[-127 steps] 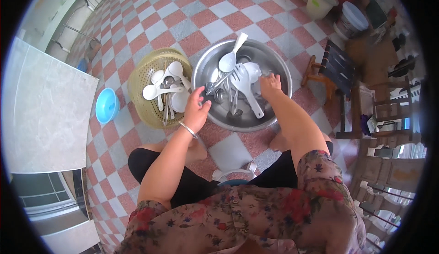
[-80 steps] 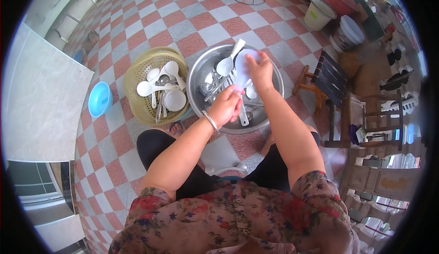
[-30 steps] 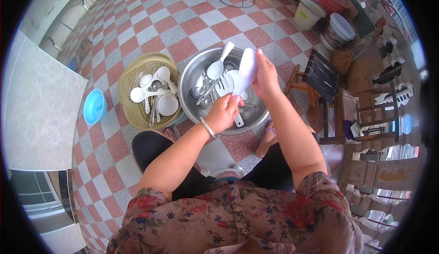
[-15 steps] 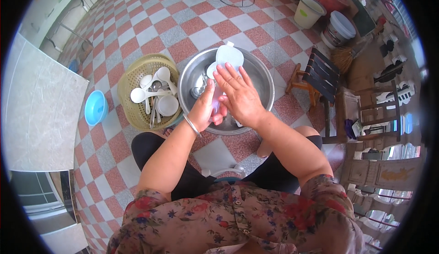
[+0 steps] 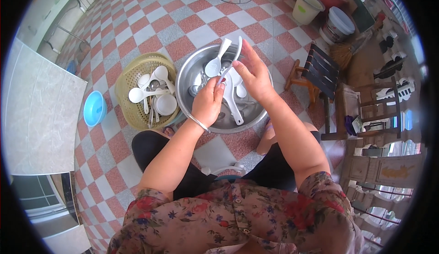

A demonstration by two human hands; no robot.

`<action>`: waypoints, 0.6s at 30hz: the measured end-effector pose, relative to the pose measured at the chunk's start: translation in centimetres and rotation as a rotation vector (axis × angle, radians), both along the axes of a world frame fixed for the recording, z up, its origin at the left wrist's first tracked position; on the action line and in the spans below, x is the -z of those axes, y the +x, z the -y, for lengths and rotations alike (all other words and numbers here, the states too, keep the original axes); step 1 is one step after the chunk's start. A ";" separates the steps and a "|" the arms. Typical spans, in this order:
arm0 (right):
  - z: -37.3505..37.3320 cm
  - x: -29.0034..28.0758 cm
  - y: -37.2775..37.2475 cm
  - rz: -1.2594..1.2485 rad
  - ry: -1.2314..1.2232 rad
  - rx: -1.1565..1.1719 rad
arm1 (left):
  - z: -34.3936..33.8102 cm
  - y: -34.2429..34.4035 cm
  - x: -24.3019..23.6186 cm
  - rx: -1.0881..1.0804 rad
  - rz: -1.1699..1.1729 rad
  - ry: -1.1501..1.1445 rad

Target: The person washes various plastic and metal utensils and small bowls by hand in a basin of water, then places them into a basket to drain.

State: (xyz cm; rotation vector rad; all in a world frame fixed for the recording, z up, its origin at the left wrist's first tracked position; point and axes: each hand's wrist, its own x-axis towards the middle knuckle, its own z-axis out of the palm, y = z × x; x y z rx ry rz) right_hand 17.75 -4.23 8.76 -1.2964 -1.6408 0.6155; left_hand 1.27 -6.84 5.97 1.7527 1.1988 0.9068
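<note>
One white paddle [image 5: 238,52], held over the basin [image 5: 185,71] toward its far edge: your left hand [image 5: 208,103] pinches its handle, apparently leaving the blade free for your spread right hand [image 5: 257,76].

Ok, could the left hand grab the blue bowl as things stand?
Probably not easily: the left hand is gripping a white paddle, and the basket lies between that hand and the blue bowl.
</note>
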 end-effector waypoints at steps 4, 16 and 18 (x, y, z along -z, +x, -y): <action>0.1 -0.9 -0.2 -0.661 -0.135 -0.179 | 0.2 0.7 -0.5 -0.031 0.129 -0.004; -0.5 -0.6 1.3 -0.977 -0.381 -0.015 | 1.8 0.0 -3.7 0.453 0.764 -0.967; -0.5 -1.2 1.2 -1.018 -0.466 -0.052 | 1.6 -0.5 -3.6 0.485 0.758 -0.956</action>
